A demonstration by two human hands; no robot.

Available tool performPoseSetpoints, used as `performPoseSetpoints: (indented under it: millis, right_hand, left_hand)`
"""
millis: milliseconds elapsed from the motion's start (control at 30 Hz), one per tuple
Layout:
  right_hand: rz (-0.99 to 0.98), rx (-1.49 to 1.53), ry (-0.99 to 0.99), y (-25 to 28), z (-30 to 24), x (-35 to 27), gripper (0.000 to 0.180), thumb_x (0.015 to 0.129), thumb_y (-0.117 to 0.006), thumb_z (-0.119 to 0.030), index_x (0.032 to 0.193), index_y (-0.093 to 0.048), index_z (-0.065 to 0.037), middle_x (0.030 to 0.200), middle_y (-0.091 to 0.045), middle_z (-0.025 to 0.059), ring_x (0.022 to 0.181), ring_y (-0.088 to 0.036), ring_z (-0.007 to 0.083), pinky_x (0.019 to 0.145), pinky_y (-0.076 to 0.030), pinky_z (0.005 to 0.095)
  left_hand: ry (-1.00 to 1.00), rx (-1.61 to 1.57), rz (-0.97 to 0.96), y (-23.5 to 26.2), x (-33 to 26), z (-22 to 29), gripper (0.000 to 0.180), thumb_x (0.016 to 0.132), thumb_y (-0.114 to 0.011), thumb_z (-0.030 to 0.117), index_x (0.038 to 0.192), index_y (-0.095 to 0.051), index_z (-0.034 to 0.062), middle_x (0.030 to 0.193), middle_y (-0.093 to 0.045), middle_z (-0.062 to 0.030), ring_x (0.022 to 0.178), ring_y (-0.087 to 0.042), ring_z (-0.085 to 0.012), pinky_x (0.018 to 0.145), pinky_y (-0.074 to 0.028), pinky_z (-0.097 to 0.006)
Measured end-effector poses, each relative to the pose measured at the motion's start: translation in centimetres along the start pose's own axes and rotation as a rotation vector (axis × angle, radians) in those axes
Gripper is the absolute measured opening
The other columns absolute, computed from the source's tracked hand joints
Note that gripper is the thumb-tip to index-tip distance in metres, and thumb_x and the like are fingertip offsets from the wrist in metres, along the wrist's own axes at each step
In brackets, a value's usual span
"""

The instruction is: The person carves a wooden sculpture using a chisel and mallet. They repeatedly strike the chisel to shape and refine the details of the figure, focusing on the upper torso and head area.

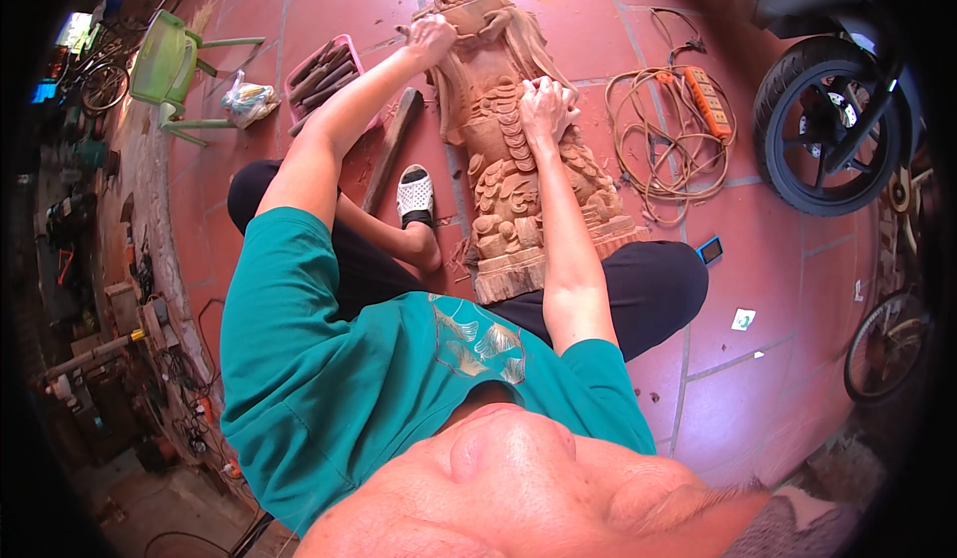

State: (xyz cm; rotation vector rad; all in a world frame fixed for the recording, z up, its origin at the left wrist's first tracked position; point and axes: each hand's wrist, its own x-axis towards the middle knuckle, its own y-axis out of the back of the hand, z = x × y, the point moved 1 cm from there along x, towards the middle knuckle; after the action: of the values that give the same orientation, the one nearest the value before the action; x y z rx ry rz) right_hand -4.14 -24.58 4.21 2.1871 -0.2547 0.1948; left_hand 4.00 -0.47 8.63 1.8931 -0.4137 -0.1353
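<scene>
A carved wooden statue (488, 120) of a bearded figure in robes lies on its back on the floor, its head away from me and its base near my lap. My left hand (434, 40) is closed at the upper left of the carving, near the figure's chest. A short brownish stub sticks out beside its fingers; I cannot make out what it belongs to. Farther down, my right hand (546, 112) is curled on the right side of the figure's middle. Whatever its fingers hold, if anything, is hidden.
To the left are a pink basket (346, 42) of wooden-handled tools, a long wooden bar (395, 144), a plastic bag (249, 100) and a green chair (164, 60). On the right lie a coiled cord (638, 174), an orange power strip (709, 103) and a motorbike wheel (768, 125).
</scene>
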Motion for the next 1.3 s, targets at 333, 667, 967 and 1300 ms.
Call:
performPoseSetpoints:
  millis: [333, 667, 967, 1300]
  right_hand:
    - [-0.012, -0.020, -0.002, 0.1, -0.3, 0.0, 0.025, 0.089, -0.053, -0.035, 0.092, -0.062, -0.012, 0.099, -0.062, 0.0060, 0.106, -0.049, 0.0279, 0.091, -0.033, 0.0535]
    - [-0.008, 0.005, 0.003, 0.1, -0.3, 0.0, 0.023, 0.088, -0.056, -0.036, 0.092, -0.063, -0.014, 0.097, -0.062, 0.0045, 0.105, -0.049, 0.0263, 0.090, -0.033, 0.0513]
    - [-0.022, 0.035, 0.003, 0.2, -0.4, -0.1, 0.025, 0.088, -0.055, -0.036, 0.092, -0.063, -0.013, 0.099, -0.062, 0.0063, 0.107, -0.049, 0.0280, 0.092, -0.032, 0.0540]
    - [-0.044, 0.016, 0.022, 0.0, -1.7, -0.2, 0.024, 0.088, -0.056, -0.037, 0.092, -0.062, -0.014, 0.099, -0.060, 0.0045, 0.105, -0.049, 0.0276, 0.088, -0.034, 0.0520]
  left_hand:
    - [0.528, -0.373, -0.132, -3.4, -3.8, -8.4, 0.031, 0.077, -0.070, 0.040, 0.088, -0.073, 0.0111, 0.087, -0.070, -0.0135, 0.085, -0.068, -0.0314, 0.074, -0.051, -0.045]
    - [0.503, -0.543, -0.210, -1.0, -1.8, -2.8, 0.040, 0.072, -0.071, 0.046, 0.093, -0.072, 0.0109, 0.090, -0.070, -0.0156, 0.087, -0.068, -0.0333, 0.074, -0.052, -0.043]
    - [0.427, -0.369, -0.273, -0.8, 0.9, -2.6, 0.073, 0.079, -0.055, 0.070, 0.079, -0.070, -0.0012, 0.084, -0.069, -0.0221, 0.082, -0.067, -0.0394, 0.068, -0.053, -0.047]
    - [0.639, -0.580, -0.237, -7.0, -4.8, -7.6, 0.050, 0.076, -0.068, 0.053, 0.085, -0.073, 0.0046, 0.085, -0.070, -0.0172, 0.082, -0.068, -0.0280, 0.073, -0.052, -0.043]
